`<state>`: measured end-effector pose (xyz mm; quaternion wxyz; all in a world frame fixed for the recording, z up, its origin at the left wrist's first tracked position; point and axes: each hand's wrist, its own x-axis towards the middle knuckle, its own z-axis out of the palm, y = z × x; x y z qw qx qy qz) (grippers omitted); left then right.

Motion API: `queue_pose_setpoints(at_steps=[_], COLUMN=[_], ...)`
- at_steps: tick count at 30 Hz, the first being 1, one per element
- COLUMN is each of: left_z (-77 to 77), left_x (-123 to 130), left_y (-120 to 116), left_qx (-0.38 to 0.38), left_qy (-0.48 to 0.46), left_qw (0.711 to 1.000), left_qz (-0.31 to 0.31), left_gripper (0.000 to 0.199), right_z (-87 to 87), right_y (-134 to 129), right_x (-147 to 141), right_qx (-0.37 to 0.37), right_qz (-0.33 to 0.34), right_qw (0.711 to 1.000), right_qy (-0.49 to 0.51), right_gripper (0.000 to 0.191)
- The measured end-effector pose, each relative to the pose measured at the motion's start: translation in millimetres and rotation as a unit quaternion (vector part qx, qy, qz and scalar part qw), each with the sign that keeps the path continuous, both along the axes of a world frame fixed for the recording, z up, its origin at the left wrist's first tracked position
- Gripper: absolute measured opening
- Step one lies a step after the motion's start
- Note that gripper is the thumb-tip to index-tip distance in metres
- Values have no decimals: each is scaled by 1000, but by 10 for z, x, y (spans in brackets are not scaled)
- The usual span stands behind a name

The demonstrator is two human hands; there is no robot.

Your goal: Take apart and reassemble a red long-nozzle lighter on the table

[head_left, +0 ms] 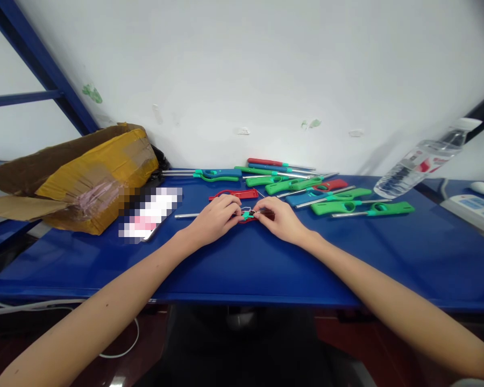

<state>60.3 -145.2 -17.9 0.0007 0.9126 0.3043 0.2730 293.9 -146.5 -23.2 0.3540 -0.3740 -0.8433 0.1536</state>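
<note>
Between my hands lies an opened red stick lighter with a teal trigger piece (247,215) and thin pale wires showing. Its metal tube (185,216) sticks out to the left, beneath my left hand. My left hand (215,217) is closed, with fingertips gripping the lighter by the teal piece. Thumb and fingers of my right hand (280,217) pinch at the lighter's right part; what exactly they hold is too small to make out. Just behind my hands rests a loose red casing half (236,194).
Several green, blue and red stick lighters (322,196) lie at the back and right. A blue-green lighter (218,174) is near the wall. Left stand an open cardboard box (100,177) and a blurred phone (151,212). A water bottle (415,166) stands right on the blue table (242,269).
</note>
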Motion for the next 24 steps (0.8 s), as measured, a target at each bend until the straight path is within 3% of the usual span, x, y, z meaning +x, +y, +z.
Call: queue_pose_setpoints(at_steps=[24], left_z=[-55], left_x=[-26], left_y=[58], left_qx=[35], left_qy=[-20], left_qw=[999], left_qz=[4], left_gripper=[20], right_z=[-70], right_y=[44], right_x=[30], right_qx=[35], right_qz=[-16], right_qw=[999], right_qy=[-27], right_gripper=[12])
